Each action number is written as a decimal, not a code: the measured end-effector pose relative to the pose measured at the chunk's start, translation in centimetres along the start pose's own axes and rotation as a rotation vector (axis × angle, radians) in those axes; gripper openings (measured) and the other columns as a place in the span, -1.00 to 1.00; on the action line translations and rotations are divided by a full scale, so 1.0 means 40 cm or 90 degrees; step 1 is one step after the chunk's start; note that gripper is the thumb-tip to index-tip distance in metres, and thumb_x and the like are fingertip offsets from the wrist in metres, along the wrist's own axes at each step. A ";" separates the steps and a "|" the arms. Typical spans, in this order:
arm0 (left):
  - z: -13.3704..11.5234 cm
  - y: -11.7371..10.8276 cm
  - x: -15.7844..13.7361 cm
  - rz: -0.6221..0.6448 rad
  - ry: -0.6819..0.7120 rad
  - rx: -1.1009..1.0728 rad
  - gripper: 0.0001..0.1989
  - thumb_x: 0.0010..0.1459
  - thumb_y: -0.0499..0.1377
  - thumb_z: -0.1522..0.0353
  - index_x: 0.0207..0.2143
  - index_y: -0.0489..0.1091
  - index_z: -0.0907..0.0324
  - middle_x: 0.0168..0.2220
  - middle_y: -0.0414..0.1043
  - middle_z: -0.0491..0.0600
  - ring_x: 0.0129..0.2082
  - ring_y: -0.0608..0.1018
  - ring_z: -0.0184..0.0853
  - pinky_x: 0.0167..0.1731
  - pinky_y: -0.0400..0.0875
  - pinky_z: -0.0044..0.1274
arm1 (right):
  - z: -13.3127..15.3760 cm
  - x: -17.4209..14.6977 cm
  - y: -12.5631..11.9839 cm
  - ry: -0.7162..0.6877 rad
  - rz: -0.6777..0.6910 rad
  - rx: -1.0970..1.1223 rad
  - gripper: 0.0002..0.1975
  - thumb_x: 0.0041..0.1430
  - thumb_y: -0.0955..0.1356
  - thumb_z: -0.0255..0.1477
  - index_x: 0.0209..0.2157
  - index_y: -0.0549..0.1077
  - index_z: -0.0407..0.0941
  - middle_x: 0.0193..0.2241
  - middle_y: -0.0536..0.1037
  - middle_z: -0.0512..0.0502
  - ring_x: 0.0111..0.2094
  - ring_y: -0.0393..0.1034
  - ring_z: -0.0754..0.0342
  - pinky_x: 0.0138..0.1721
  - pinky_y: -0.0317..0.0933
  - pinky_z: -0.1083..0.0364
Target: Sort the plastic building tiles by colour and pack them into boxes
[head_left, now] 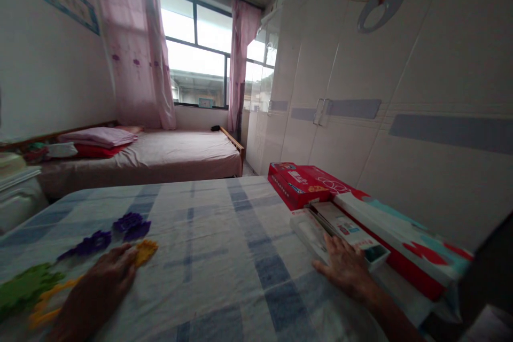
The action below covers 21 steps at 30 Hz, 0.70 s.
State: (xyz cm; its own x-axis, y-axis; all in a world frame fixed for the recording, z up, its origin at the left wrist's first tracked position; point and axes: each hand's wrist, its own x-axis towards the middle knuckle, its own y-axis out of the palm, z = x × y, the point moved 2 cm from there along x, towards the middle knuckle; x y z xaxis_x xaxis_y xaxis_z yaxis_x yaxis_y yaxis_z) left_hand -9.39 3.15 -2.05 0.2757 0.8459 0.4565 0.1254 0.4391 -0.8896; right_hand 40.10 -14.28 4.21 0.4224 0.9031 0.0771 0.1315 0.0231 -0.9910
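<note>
Purple pieces (131,226) lie loose on the desk (208,278); left hand (100,283) touches a yellow piece (146,252), grip unclear; right hand (347,262) is spread over white boxes (342,219).

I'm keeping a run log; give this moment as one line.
left hand: at small yellow piece | right hand: at white box | purple pieces: beyond left hand

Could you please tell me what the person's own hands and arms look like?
The left grip and the right grip are both human hands, with no gloves showing. The right forearm is bare down to the picture's edge, with no sleeve or watch visible. The left hand is too dark to make out fine detail.
</note>
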 end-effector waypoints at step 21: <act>-0.101 -0.149 0.040 -0.017 0.039 -0.265 -0.67 -0.01 0.01 0.19 -0.23 0.47 -0.03 0.02 0.42 -0.16 0.03 0.43 -0.16 0.04 0.27 -0.35 | -0.092 -0.040 -0.025 0.024 -0.188 0.294 -0.47 0.20 0.00 -0.42 0.12 0.29 -0.18 -0.06 0.50 -0.21 0.06 0.30 -0.01 0.00 0.19 0.07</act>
State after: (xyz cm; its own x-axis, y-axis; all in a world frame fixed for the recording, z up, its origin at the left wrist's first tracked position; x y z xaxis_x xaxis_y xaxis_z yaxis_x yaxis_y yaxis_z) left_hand -5.84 0.68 3.93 0.3223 0.8105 0.4891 0.5038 0.2905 -0.8135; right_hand 42.61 -17.32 5.47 0.4595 0.8142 0.3548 -0.1543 0.4666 -0.8709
